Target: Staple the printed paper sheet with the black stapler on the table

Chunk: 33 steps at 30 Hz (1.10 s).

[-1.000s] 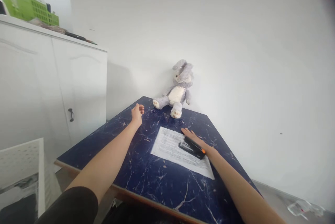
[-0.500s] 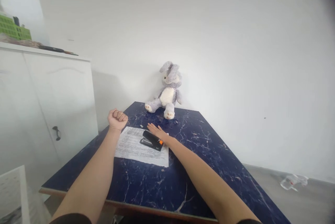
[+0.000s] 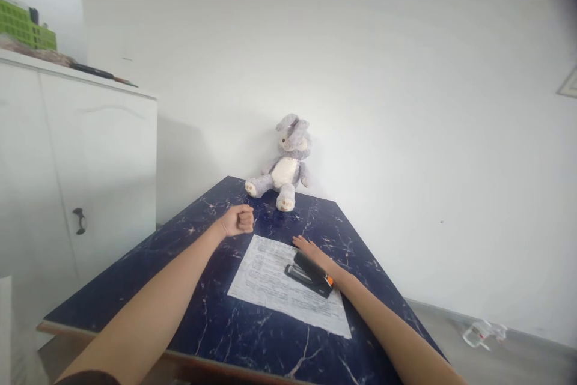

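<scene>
One stapler (image 3: 314,268), one sheet (image 3: 264,277)

Paper (image 3: 270,283) and stapler (image 3: 312,268) back rightward

From the stapler (image 3: 312,267), a low path lies free toward seven o'clock — right hand (image 3: 316,254) blocks twelve, right forearm (image 3: 383,322) four, left fist (image 3: 238,221) ten.

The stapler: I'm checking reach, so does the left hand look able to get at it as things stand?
Probably yes: just flat paper seems to lie between the left hand and the stapler, with the right hand along its other side. The left fingers are curled, though.
</scene>
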Each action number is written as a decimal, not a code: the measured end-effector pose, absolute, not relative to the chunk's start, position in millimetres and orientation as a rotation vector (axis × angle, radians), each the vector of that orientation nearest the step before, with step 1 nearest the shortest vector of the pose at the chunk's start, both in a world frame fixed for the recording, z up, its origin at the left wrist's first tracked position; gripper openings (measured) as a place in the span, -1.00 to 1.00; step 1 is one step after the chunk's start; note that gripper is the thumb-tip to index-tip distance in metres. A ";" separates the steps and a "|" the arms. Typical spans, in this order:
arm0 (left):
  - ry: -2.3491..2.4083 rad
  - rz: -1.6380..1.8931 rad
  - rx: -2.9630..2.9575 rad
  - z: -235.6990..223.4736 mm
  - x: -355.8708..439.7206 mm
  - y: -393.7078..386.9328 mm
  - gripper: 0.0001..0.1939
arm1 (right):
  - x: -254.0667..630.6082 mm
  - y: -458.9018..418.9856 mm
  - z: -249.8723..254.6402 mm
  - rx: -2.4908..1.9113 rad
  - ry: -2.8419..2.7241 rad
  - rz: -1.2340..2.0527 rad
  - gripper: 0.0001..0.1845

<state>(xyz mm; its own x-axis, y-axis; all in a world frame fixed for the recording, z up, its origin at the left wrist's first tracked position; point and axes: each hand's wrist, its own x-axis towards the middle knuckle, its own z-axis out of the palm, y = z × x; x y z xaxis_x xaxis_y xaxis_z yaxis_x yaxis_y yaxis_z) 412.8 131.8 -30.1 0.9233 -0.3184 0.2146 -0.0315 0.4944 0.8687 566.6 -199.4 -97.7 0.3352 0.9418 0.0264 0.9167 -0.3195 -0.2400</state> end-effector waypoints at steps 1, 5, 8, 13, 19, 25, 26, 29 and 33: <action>-0.381 -0.234 1.111 -33.3 415.4 120.8 -0.39 | 566.0 -202.1 -96.8 -2.340 -1.677 0.170 -0.43; -0.428 -0.244 1.316 -44.4 423.2 78.0 -0.35 | 551.2 -207.6 -82.1 -2.148 -1.709 0.186 -0.46; -0.392 -0.106 1.426 -50.3 426.8 54.8 -0.37 | 535.6 -216.3 -63.3 -2.004 -1.764 0.135 -0.48; -0.275 0.063 1.571 -57.2 431.7 41.8 -0.42 | 524.4 -233.1 -42.6 -1.946 -1.769 0.041 -0.51; -0.012 0.294 1.793 -62.8 439.1 47.3 -0.42 | 517.1 -235.5 -31.3 -1.950 -1.581 0.073 -0.52; -0.272 0.511 2.483 -58.4 430.0 33.8 -0.55 | 503.0 -240.1 -18.8 -1.954 -1.776 0.363 -0.43; -0.325 0.540 2.558 -57.8 427.7 29.0 -0.64 | 500.2 -240.2 -17.4 -1.970 -1.799 0.331 -0.45; -0.410 0.513 2.729 -58.0 423.1 15.7 -0.75 | 494.0 -238.9 -14.5 -1.975 -1.823 0.211 -0.64; -0.392 0.407 2.849 -59.9 423.8 9.4 -0.80 | 499.2 -242.9 -8.1 -1.954 -1.752 0.154 -0.79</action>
